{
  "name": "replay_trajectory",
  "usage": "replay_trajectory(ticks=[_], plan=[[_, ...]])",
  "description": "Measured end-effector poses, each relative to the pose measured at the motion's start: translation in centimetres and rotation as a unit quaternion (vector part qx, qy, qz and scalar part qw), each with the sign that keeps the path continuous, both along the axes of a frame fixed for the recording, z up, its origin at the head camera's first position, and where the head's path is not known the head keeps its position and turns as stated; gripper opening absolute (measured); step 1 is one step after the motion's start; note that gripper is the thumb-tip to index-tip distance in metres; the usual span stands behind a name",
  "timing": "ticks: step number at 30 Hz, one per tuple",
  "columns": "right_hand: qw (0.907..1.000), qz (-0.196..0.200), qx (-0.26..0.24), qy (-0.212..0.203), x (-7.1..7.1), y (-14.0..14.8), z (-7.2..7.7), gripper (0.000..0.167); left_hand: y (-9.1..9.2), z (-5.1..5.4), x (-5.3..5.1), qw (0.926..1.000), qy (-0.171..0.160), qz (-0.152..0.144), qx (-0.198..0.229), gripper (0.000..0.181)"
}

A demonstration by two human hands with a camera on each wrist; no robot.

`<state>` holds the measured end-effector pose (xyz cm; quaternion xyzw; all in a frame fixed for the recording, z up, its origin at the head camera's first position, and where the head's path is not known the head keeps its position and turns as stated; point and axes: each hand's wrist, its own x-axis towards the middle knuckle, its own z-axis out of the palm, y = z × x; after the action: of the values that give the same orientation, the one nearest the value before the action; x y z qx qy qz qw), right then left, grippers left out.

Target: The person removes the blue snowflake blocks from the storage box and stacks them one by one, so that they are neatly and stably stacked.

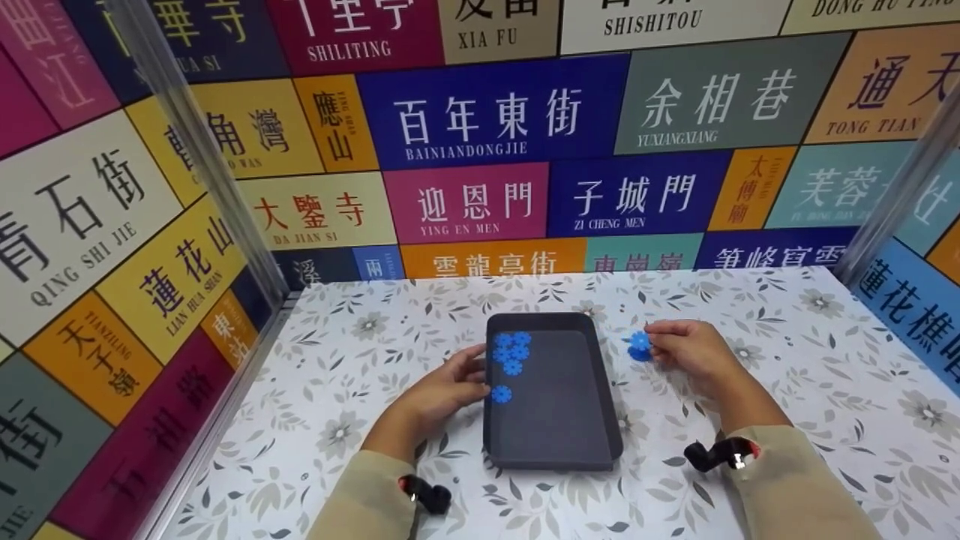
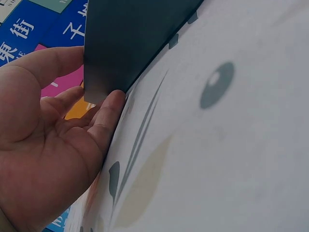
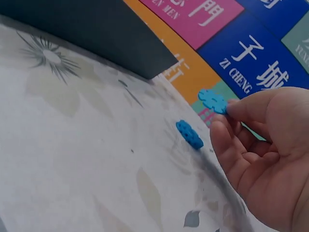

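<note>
My right hand (image 1: 694, 349) is to the right of the dark grey tray (image 1: 555, 442), pinching a blue snowflake-shaped plastic disc (image 3: 212, 101) between thumb and forefinger. Just below that disc, a second blue disc (image 3: 189, 134) lies on the table. My left hand (image 1: 446, 386) holds the tray's left side, its thumb at the rim; in the left wrist view the fingers (image 2: 108, 116) touch the outer wall near the base. Inside the tray, several blue discs (image 1: 511, 351) cluster at the upper left, and a single disc (image 1: 501, 394) lies lower along the left wall.
Under everything is a table (image 1: 360, 420) with a white leaf-and-flower covering. Behind it rises a wall (image 1: 487, 112) of coloured panels with Chinese lettering, and another such panelled wall (image 1: 82, 300) stands on the left. A small black device (image 1: 426, 495) sits at the left cuff.
</note>
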<state>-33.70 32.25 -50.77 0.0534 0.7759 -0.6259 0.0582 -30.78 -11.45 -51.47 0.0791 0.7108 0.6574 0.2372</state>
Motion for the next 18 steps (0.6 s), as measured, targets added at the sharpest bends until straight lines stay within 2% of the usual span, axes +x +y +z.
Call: replay_trajectory(ticks=[5, 12, 18], plan=[[0.9999, -0.005, 0.001, -0.016, -0.13, 0.31, -0.62, 0.044, 0.08, 0.07, 0.04, 0.9999, 0.0, -0.001, 0.017, 0.081], [0.9995, -0.017, 0.008, -0.024, 0.06, 0.08, -0.63, 0.042, 0.14, -0.06, -0.07, 0.9999, 0.0, 0.001, 0.016, 0.082], [0.9987, -0.022, 0.035, -0.032, 0.11, 0.05, -0.66, 0.042, 0.21, -0.05, -0.13, 0.9999, 0.001, 0.002, 0.014, 0.081]])
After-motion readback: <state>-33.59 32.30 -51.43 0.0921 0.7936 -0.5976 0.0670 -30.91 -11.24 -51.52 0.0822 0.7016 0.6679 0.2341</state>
